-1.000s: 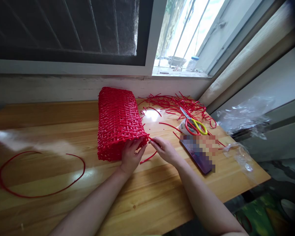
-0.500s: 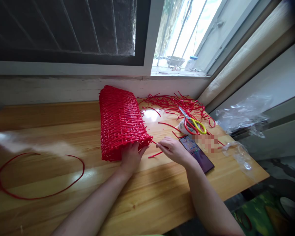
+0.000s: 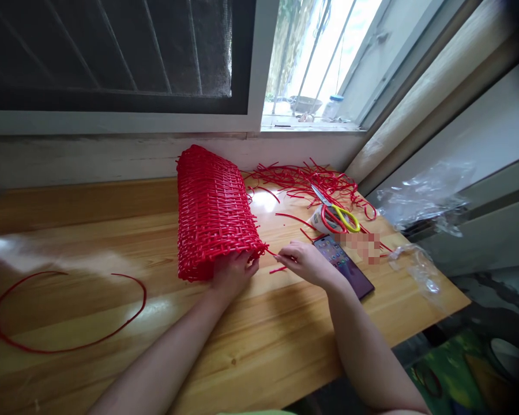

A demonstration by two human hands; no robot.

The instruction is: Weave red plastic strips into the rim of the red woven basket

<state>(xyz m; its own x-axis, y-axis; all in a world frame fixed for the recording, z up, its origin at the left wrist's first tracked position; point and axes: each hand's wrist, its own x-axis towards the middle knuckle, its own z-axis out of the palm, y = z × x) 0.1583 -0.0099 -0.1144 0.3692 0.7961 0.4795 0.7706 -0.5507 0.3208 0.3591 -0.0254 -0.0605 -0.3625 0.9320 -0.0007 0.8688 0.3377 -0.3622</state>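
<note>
Basket (image 3: 214, 213) lies lengthwise toward wall (image 3: 112, 155), mouth (image 3: 199, 270) nearest, right hand (image 3: 303, 262) pinching a strand (image 3: 271, 252), left hand's (image 3: 233, 273) hold unclear.

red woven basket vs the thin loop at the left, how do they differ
The red woven basket is bulky and densely woven; the thin loop is a slender curve with a gap on its far side. The basket lies on its side, rising above the table; the loop lies low along it. The left hand is at the basket's open end; no hand touches the loop. Both are red.
</note>
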